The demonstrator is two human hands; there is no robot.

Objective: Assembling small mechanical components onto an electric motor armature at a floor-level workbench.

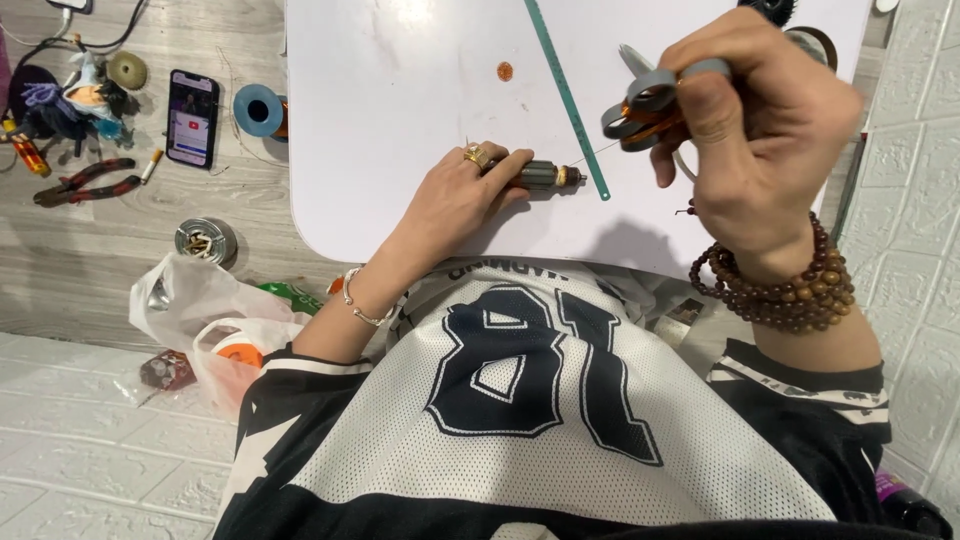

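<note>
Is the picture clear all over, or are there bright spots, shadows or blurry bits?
Head view: glare whitens the far edge of the white table; the right hand, raised close to the camera with a spool of copper wire, looks oversized and slightly soft; the left hand on the small motor part is sharp; a soft shadow lies under the right wrist.

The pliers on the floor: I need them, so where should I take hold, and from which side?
Grip the pliers by the two red handles, which splay toward the phone. Come from above on that side; they lie flat with the dark jaws pointing away.
</note>
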